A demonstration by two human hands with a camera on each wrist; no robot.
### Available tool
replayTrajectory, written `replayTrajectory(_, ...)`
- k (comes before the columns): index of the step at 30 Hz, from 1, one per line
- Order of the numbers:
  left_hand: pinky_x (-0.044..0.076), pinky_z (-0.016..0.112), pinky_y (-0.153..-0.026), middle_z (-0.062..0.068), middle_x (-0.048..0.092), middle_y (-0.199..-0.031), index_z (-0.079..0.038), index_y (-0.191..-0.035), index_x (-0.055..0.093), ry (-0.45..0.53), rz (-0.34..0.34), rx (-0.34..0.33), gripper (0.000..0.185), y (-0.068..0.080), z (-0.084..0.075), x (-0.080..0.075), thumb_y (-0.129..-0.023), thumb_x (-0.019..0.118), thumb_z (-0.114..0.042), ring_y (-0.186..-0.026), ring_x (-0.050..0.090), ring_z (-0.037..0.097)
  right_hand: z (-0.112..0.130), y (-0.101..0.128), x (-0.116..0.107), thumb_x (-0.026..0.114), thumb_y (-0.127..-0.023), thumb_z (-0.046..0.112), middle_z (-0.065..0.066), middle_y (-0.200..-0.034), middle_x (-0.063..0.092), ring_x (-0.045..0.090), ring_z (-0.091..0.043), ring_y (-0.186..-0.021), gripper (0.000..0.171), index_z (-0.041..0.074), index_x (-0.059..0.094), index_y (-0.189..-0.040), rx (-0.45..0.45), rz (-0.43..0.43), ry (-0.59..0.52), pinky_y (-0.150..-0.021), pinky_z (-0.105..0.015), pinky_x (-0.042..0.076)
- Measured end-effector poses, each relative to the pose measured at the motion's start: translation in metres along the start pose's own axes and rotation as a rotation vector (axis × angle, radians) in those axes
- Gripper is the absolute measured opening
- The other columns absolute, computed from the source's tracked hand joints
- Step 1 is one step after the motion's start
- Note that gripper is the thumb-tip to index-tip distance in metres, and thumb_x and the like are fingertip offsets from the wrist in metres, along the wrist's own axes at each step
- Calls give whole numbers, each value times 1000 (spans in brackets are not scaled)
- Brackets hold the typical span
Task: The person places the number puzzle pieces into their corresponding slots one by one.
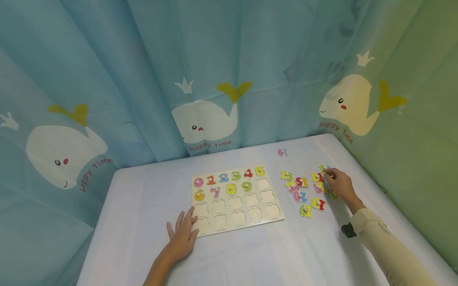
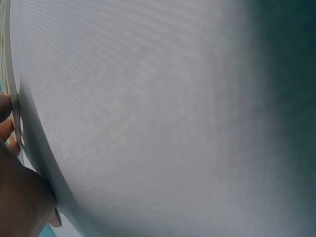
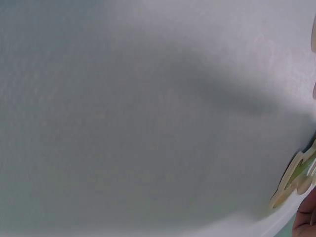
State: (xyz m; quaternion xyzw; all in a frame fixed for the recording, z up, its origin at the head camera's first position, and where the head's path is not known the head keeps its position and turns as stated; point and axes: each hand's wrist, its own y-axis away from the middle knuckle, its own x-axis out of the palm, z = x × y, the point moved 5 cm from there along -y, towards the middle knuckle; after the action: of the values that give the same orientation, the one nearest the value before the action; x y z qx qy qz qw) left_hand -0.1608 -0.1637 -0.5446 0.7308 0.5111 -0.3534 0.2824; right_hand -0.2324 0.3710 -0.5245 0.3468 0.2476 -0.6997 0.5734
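A wooden number puzzle board (image 1: 243, 225) lies mid-table with coloured numbers 0 to 9 seated in its upper rows and empty cut-outs below. My left hand (image 1: 183, 234) rests flat on the white cloth, its fingertips touching the board's near left corner; the left wrist view shows only the hand (image 2: 19, 197) and cloth. Right of the board lie several loose number pieces (image 1: 302, 190). My right hand (image 1: 340, 184) reaches over them and pinches a green-yellow piece (image 1: 324, 169) at the far edge of the group. A green-yellow piece (image 3: 296, 180) shows at the right wrist view's edge.
One pink piece (image 1: 282, 152) lies apart near the table's far edge. A whale-print curtain (image 1: 207, 119) hangs close behind and to the right of the table (image 1: 143, 198). A black wrist mount (image 1: 348, 229) sits on my right sleeve.
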Motion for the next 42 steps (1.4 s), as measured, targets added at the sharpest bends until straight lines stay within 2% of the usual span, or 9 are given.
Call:
replayTrajectory(4, -15, 68, -95, 15, 31, -148, 1, -141, 31, -2, -1, 3, 52, 0, -1, 0, -94, 50, -12, -138, 6, 42, 2, -3, 4, 47, -98, 15, -27, -117, 53, 51, -37, -98, 34, -7, 51, -125, -10, 15, -10, -77, -44, 45)
replayTrajectory(7, -15, 68, -95, 14, 26, -151, 0, -137, 35, -7, 2, 0, 47, 0, -1, 0, -94, 50, -12, -138, 6, 42, 6, -4, 8, 49, -97, 15, -26, -114, 55, 52, -36, -97, 33, -6, 52, -123, -35, 13, -6, -80, -46, 45)
replayTrajectory(12, -16, 68, -95, 13, 19, -153, -1, -131, 41, -9, 11, -3, 39, 0, 0, 1, -95, 50, -12, -138, 5, 42, 14, -4, 15, 51, -97, 16, -24, -109, 56, 56, -32, -88, 33, -5, 53, -123, -65, 11, -22, -66, -34, 49)
replayTrajectory(16, -16, 68, -95, 14, 21, -153, 0, -134, 38, -8, 2, 4, 43, -1, 1, 1, -94, 50, -12, -137, 6, 43, 18, -3, 22, 53, -97, 18, -20, -106, 55, 56, -25, -78, 35, -3, 52, -124, -50, 67, -92, -55, -25, 50)
replayTrajectory(23, -16, 69, -94, 15, 25, -151, 1, -137, 34, -6, -7, 9, 48, 0, 1, 0, -94, 50, -12, -137, 6, 43, 28, -5, 32, 57, -95, 21, -17, -100, 57, 52, -21, -67, 37, -1, 54, -124, -63, 134, -139, -54, -27, 48)
replayTrajectory(26, -15, 69, -94, 16, 25, -150, 1, -136, 35, -1, -18, 16, 47, 1, 1, -1, -94, 50, -11, -136, 7, 44, 33, -7, 37, 59, -93, 22, -14, -101, 58, 53, -22, -71, 36, 1, 56, -123, -86, 145, -117, -55, -28, 46)
replayTrajectory(32, -15, 69, -94, 16, 26, -150, 2, -136, 36, -1, -19, 14, 47, 1, 1, 0, -94, 50, -11, -136, 7, 44, 35, -9, 49, 63, -92, 21, -10, -100, 60, 56, -23, -88, 35, 3, 59, -121, -101, 171, -54, -72, -32, 45)
replayTrajectory(38, -16, 69, -94, 15, 27, -150, 1, -138, 33, -5, -14, 7, 49, 0, 1, 1, -94, 50, -12, -137, 6, 43, 37, -8, 51, 62, -91, 15, -11, -99, 58, 54, -26, -88, 33, 2, 58, -121, -122, 154, -47, -77, -36, 47)
replayTrajectory(42, -16, 69, -94, 15, 29, -149, 1, -139, 32, -8, -12, 8, 50, 0, 1, 1, -94, 51, -12, -137, 6, 43, 36, -6, 45, 59, -93, 17, -12, -102, 56, 52, -27, -90, 32, 3, 57, -122, -114, 127, -48, -76, -35, 47)
